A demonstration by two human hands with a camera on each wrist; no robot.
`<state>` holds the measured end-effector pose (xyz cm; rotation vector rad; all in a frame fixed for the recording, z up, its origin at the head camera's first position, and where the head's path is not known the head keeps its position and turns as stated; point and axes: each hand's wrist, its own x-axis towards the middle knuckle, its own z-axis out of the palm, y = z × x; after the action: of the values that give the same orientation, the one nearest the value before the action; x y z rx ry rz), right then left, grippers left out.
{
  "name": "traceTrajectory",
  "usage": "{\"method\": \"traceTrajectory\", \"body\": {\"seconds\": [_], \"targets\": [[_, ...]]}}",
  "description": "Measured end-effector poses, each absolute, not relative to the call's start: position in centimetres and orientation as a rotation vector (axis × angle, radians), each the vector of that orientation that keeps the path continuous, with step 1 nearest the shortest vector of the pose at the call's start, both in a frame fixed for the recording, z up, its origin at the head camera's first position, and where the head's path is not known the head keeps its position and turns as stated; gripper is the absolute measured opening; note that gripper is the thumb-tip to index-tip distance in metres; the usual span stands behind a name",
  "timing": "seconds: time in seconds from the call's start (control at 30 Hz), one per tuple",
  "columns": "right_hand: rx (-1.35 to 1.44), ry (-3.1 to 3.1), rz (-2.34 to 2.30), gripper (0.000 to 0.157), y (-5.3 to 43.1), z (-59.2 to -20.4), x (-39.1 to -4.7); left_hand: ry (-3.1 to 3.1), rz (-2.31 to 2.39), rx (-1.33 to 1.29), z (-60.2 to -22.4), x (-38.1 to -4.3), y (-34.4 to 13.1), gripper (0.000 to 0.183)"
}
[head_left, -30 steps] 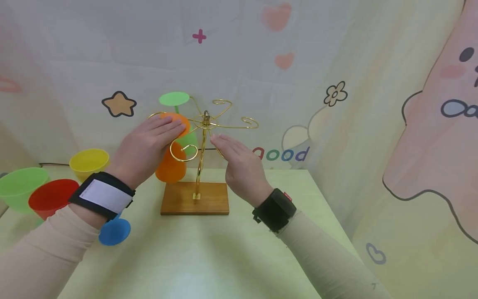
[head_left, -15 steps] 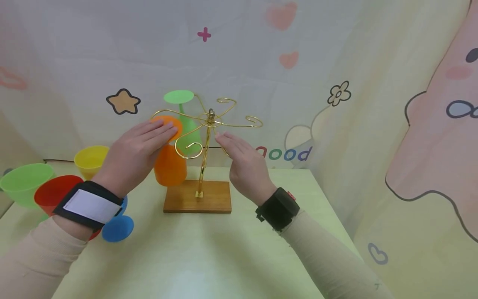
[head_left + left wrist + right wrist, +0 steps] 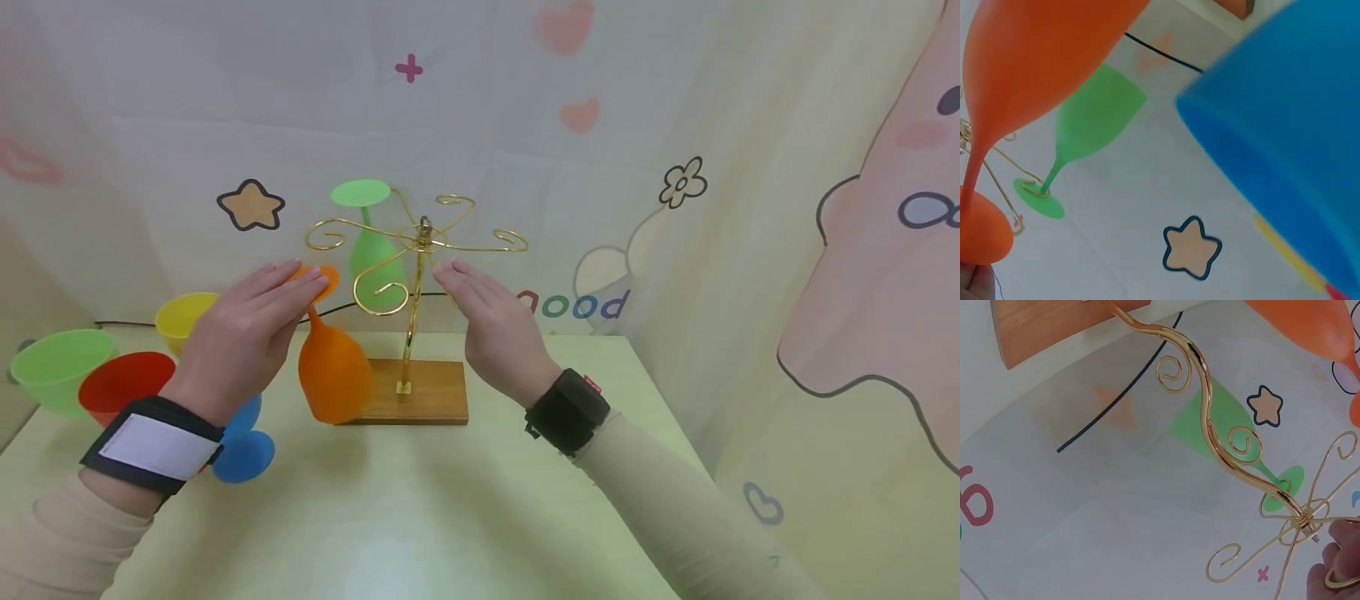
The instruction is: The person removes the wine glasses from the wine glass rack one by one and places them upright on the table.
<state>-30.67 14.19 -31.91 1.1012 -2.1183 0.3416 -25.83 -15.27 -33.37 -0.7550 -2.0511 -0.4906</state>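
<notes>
My left hand (image 3: 240,337) grips an orange plastic goblet (image 3: 335,379) by its round foot (image 3: 324,282). The goblet hangs upside down, slightly tilted, front left of a gold stemware rack (image 3: 412,329). In the left wrist view, fingertips (image 3: 982,281) press against the foot. My right hand (image 3: 506,337) holds one wire arm of the rack, and its curl (image 3: 1342,582) shows between the fingers in the right wrist view. A green goblet (image 3: 375,254) hangs inverted by its foot from a rear left arm. Other curled arms, such as the right one (image 3: 480,248), hold nothing.
The rack's wooden base (image 3: 438,392) stands toward the back of the pale table (image 3: 420,517). Left of it, partly behind my left arm, are a yellow (image 3: 180,312), a red (image 3: 120,383), another green (image 3: 56,371) and a blue goblet (image 3: 243,457). A printed curtain (image 3: 480,125) hangs behind.
My left hand has moved left and down with the orange goblet, from among the rack's left arms to in front of them. The right hand stays at its arm.
</notes>
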Motion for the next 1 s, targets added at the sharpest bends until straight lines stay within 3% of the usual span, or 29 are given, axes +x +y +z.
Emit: {"method": "traceTrajectory", "body": {"seconds": [0.17, 0.33, 0.53, 0.77, 1.0], "targets": [[1.137, -2.140, 0.375, 0.065, 14.9, -32.2, -30.7, -2.127, -0.541, -0.765, -34.3, -25.2, -14.5, 0.051], [1.124, -2.169, 0.389, 0.078, 16.2, -33.5, -30.5, -2.195, -0.604, -0.773, -36.0, -24.8, -13.7, 0.050], [1.053, -2.283, 0.413, 0.089, 18.1, -35.8, -29.9, -2.391, -0.807, -0.637, -38.8, -24.0, -12.7, 0.051], [1.103, -2.461, 0.305, 0.084, 20.1, -39.3, -29.2, -2.584, -1.303, -0.360, -41.9, -23.6, -11.4, 0.043], [1.264, -2.369, 0.325, 0.075, 20.5, -40.3, -29.0, -2.600, -1.882, -0.070, -45.4, -24.2, -10.6, 0.048]]}}
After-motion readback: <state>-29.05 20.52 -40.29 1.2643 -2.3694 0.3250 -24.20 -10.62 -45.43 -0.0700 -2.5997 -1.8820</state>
